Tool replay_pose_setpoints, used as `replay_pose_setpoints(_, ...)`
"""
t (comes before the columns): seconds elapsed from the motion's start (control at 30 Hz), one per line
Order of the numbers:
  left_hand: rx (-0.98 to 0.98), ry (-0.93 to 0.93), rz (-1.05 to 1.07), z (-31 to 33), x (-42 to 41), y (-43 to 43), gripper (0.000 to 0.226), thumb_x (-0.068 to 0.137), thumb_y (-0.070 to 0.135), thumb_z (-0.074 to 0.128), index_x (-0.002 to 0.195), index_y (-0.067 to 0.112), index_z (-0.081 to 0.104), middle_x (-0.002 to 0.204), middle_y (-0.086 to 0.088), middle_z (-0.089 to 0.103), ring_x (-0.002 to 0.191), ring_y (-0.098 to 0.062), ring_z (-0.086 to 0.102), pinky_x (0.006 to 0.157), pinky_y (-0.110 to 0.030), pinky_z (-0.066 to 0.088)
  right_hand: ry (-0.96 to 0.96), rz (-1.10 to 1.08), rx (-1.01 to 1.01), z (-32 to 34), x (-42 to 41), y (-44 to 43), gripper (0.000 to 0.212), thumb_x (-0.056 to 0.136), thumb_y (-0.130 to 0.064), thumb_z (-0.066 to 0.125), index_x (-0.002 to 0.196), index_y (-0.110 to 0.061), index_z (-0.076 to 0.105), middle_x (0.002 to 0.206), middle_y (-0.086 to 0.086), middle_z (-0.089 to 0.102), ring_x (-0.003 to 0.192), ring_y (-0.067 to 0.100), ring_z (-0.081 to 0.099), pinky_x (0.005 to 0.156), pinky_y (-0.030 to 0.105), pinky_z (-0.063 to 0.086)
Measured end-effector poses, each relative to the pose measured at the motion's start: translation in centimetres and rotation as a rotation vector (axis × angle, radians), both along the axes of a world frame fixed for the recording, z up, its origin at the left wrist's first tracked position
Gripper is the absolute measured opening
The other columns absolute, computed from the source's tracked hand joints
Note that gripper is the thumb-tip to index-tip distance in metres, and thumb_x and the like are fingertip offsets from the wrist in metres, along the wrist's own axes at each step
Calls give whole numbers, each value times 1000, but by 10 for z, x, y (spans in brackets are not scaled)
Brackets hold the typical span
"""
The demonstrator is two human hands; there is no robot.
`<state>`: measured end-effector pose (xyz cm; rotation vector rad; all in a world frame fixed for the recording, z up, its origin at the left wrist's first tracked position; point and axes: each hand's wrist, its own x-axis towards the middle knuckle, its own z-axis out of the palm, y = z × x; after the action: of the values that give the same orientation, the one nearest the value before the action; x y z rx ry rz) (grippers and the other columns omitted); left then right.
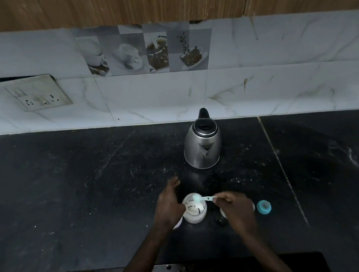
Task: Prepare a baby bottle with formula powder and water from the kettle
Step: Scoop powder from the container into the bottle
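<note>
1. Right hand pinches scoop over bottle mouth; powder step under way.
2. Left hand steadies bottle, fingers partly spread.
3. Teal cap aside.
4. Kettle behind; pouring likely next.

Wide open black counter across the left of the frame, and more bare room far right. Centre is crowded: kettle stands just above, bottle, both hands and blue cap packed low centre.
</note>
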<state>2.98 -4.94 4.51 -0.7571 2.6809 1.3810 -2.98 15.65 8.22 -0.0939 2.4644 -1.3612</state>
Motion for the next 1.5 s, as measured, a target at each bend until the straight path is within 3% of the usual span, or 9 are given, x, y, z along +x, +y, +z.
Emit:
replay_pose_setpoints(0.13, 7, -80, -47, -11, 6, -1, 91, 70, -4, 65, 157, 14, 45, 154, -4, 60, 133, -27, 65, 107, -39, 54, 285, 200, 298, -25, 5, -23, 13, 87, -19, 74, 74, -20, 74, 75, -5, 71, 72, 9, 64, 64, 31, 46)
replay_pose_setpoints(0.23, 31, -149, -76, -19, 8, -1, 93, 67, 4, 66, 156, 19, 44, 154, -5, 60, 118, -30, 72, 102, -47, 58, 346, 267, 512, -38, 6, -39, 18, 93, -22, 67, 75, -17, 69, 80, 0, 70, 77, 19, 66, 60, 33, 35)
replay_pose_setpoints(0.33, 8, -183, -132, -32, 8, 1, 90, 72, 25, 77, 155, 23, 43, 150, -5, 62, 124, -28, 68, 104, -46, 57, 302, 308, 678, -46, 6, -52, 25, 100, -25, 53, 88, -21, 74, 94, 0, 77, 87, 20, 72, 63, 31, 39)
replay_pose_setpoints(0.5, -61, -204, -281, -23, 7, 13, 103, 79, 32, 75, 167, 9, 25, 170, -10, 36, 159, -32, 32, 129, -42, 26, 233, 305, 814, -51, 10, -64, 28, 103, -18, 47, 107, -17, 74, 112, 5, 75, 104, 27, 72, 78, 34, 51)
replay_pose_setpoints(0.63, -117, -218, -338, -22, 6, 20, 105, 89, 19, 76, 169, 7, 9, 176, -8, 20, 165, -30, 15, 134, -43, 8, 286, 387, 899, -51, 10, -66, 26, 104, -18, 48, 111, -16, 73, 118, 7, 73, 109, 26, 71, 84, 34, 52)
replay_pose_setpoints(0.9, -147, -174, -343, -32, -1, 22, 115, 72, 53, 71, 164, 3, 25, 168, -11, 37, 155, -31, 36, 132, -44, 14, 276, 430, 913, -46, 8, -61, 24, 102, -16, 51, 111, -16, 74, 116, 8, 73, 107, 28, 72, 79, 35, 53)
replay_pose_setpoints(1.03, -216, -136, -382, -51, -5, 16, 109, 66, 69, 52, 154, 5, 46, 151, -9, 54, 141, -32, 51, 127, -48, 27, 259, 360, 793, -43, 5, -56, 28, 101, -26, 50, 105, -20, 77, 107, 6, 76, 101, 28, 73, 77, 36, 55)
replay_pose_setpoints(1.27, -186, -171, -392, -39, -8, 15, 93, 76, 32, 86, 154, 7, 42, 154, -8, 51, 145, -28, 47, 127, -38, 18, 263, 318, 643, -45, -4, -44, 30, 99, -35, 52, 90, -20, 76, 91, 2, 76, 88, 24, 72, 67, 35, 53)
replay_pose_setpoints(1.5, -164, -174, -377, -40, -5, 17, 101, 81, 33, 87, 162, 7, 31, 163, -7, 41, 152, -27, 39, 131, -39, 15, 305, 365, 536, -54, 4, -37, 31, 98, -37, 53, 77, -22, 70, 79, -2, 73, 77, 17, 69, 65, 40, 55)
